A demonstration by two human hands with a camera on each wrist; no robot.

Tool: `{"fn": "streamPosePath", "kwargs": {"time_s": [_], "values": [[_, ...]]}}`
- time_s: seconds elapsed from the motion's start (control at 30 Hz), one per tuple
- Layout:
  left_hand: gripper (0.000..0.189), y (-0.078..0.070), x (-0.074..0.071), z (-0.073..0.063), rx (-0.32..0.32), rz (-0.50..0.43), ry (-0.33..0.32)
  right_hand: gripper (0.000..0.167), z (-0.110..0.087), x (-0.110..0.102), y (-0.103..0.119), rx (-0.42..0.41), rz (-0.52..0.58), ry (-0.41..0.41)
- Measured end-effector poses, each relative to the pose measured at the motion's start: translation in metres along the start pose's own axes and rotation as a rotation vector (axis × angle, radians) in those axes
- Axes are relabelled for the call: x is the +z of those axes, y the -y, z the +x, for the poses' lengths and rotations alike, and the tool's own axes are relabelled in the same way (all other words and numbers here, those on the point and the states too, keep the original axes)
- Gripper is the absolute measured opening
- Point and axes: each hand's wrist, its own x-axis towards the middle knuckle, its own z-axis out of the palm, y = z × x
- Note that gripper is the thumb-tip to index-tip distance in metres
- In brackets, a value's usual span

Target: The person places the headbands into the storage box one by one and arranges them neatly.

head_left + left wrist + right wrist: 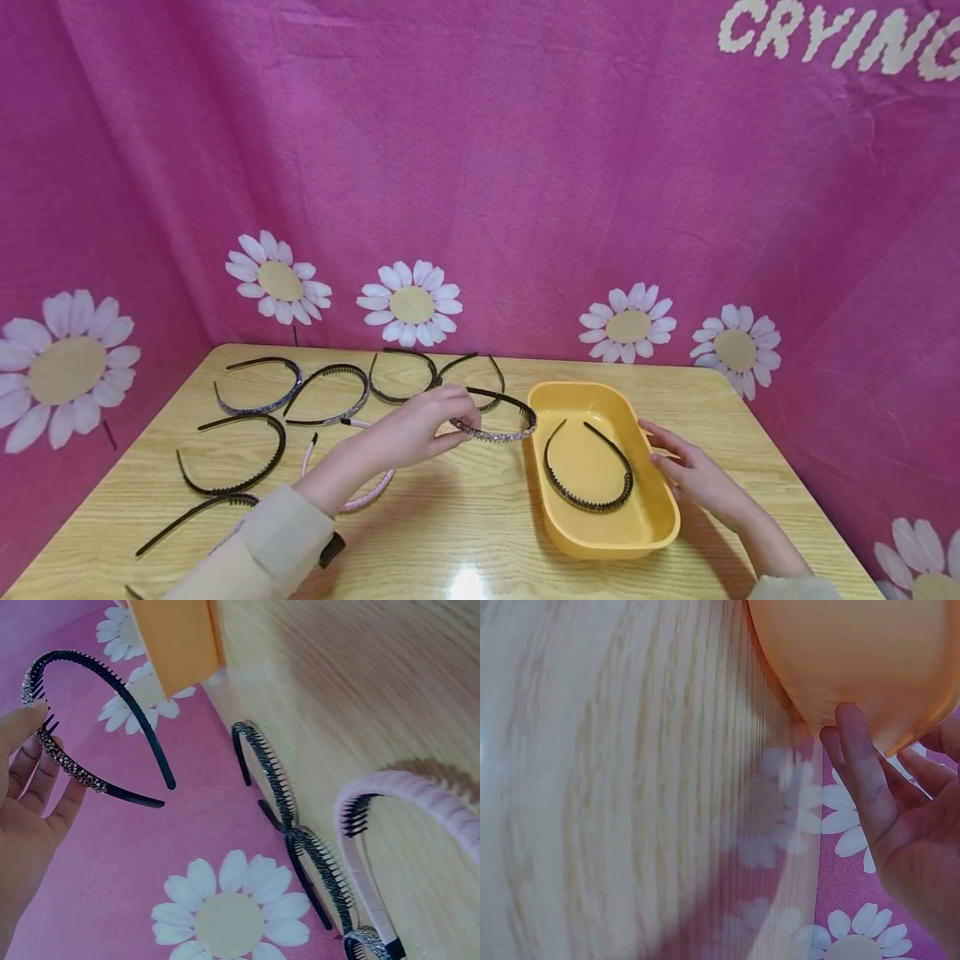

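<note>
1. Left hand [416, 432]: raised above the table [465, 517], thumb and fingers pinching a glittery headband [501, 436] by its jewelled band.
2. Held headband: its curve stands at the left rim of the yellow bin [600, 550]; whether the two touch, I cannot tell.
3. Right hand [696, 477]: fingers extended and slightly spread, laid against the bin's right outer side near the rim.
4. Bin contents: one dark headband [590, 505] flat on the floor, its curve toward the near end, with room at both ends.
5. Left of the bin: a strip of table separates it from a pink headband [372, 495], partly behind the left forearm.
6. Far left: a blue headband [260, 410] near the table's back corner.
7. Boundary: a pink curtain [525, 167] rises beyond the back edge.
</note>
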Motion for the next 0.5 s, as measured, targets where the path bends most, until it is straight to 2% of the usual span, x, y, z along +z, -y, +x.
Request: {"fn": "streamPosePath", "kwargs": {"time_s": [0.27, 0.5], "values": [[0.014, -0.006, -0.004, 0.006, 0.103, -0.007, -0.079, 0.056, 0.0, 0.0, 0.001, 0.004, -0.028, -0.007], [0.016, -0.012, -0.005, 0.014, 0.147, 0.005, -0.154, 0.056, -0.001, 0.0, 0.002, 0.004, -0.031, 0.001]]}}
